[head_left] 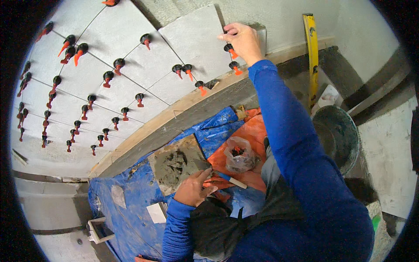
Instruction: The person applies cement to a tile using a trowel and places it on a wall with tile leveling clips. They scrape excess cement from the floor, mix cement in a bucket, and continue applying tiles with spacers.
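My right hand (243, 43) reaches up to the right edge of a large pale tile (196, 39). Its fingertips are closed at that edge, around a small dark piece that they mostly cover. Below the hand, black-and-red tile levelling caps (235, 67) stand along the same edge. My left hand (192, 190) is low, beside a board (163, 150) bearing grey mortar (172, 163). Its fingers are apart and partly stretched, with no clear grip on anything. A tool with a white-and-blue handle (232, 180) lies to its right.
More levelling caps (118, 65) stick out along the tile joints. A wooden batten (174, 109) runs under the tiles. A clear plastic bag (240, 155) sits on orange sheeting over a blue tarp (126, 222). A yellow spirit level (312, 61) leans near a dark bucket (336, 137).
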Available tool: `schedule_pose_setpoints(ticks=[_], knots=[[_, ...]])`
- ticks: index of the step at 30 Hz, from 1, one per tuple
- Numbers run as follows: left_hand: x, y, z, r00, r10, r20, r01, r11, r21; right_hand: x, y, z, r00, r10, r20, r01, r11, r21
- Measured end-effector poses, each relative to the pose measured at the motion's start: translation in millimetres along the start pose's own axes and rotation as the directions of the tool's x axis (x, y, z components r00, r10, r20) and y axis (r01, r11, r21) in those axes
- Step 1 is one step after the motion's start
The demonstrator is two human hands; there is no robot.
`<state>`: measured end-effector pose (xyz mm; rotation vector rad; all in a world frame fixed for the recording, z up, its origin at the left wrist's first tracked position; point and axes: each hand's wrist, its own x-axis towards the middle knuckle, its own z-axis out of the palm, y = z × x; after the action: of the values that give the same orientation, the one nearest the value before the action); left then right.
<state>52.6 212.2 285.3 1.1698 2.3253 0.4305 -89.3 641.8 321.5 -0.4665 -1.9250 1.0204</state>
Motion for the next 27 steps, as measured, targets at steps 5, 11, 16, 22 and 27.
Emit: schedule_pose_setpoints(ticks=[5, 11, 16, 22, 27], knots=[[9, 6, 3, 1.0, 0.009, 0.015, -0.009, 1.0, 0.001, 4, 10, -6, 0.992, -0.1, 0.075, 0.104, 0.993, -0.053], [19, 6, 8, 0.999, 0.019, 0.038, -0.019, 1.0, -0.006, 9, 14, -1, 0.989, -0.136, 0.067, 0.144, 0.98, -0.14], [25, 3, 8, 0.998, 0.05, 0.037, -0.05, 0.999, 0.008, 9, 16, 0, 0.991, -0.114, 0.069, 0.122, 0.986, -0.117], [45, 13, -9, 0.931, 0.038, -0.363, -0.078, 0.992, -0.095, 11, -2, -8, 0.987, -0.087, 0.133, 0.11, 0.978, -0.178], [125, 10, -94, 0.545, -0.117, -0.831, 0.158, 0.987, -0.035, 8, -17, 0, 0.995, -0.094, 0.021, 0.096, 0.984, -0.147]])
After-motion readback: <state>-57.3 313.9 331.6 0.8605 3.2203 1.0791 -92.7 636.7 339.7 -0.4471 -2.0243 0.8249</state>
